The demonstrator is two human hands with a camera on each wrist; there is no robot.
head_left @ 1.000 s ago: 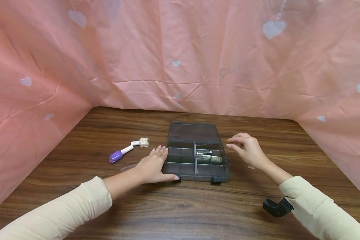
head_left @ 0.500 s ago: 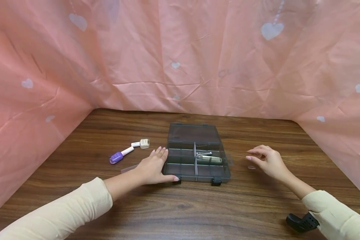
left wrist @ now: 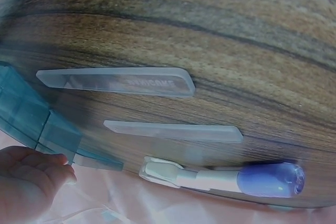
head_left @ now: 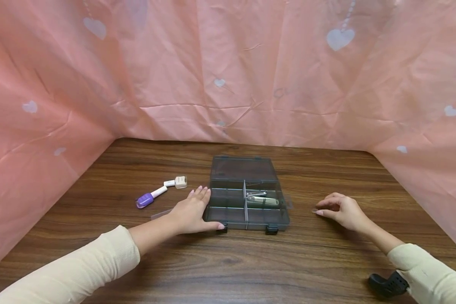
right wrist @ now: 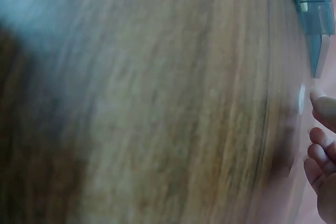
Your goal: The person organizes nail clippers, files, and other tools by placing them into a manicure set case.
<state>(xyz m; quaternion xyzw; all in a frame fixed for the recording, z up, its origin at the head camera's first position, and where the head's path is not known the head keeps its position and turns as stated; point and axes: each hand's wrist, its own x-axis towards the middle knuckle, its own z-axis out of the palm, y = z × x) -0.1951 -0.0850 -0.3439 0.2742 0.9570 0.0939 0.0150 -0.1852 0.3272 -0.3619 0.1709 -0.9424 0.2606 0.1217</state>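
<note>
A dark see-through compartment box [head_left: 228, 173] lies open on the wooden table, with a nail clipper [head_left: 256, 194] and a second pale tool [head_left: 264, 202] in its right middle cell. My left hand [head_left: 191, 211] rests flat against the box's left side, thumb along the front edge; the left wrist view shows its fingers [left wrist: 31, 182] by the box corner [left wrist: 31, 119]. My right hand [head_left: 342, 210] sits on the table right of the box, fingers loosely curled. Its fingertips [right wrist: 321, 103] are beside a small clear disc [right wrist: 301, 99], also visible as the disc [head_left: 314, 210] from the head.
A purple nail polish bottle [head_left: 148, 197] and a small beige bottle [head_left: 178, 182] lie left of the box. Two clear flat strips [left wrist: 115, 81] [left wrist: 173, 130] lie by my left hand. A clear strip [head_left: 289, 202] leans at the box's right side. Pink curtain [head_left: 228, 71] walls the table.
My right hand has moved from above the box's right edge out to the right and down onto the table beside the small disc. The left hand has stayed put.
</note>
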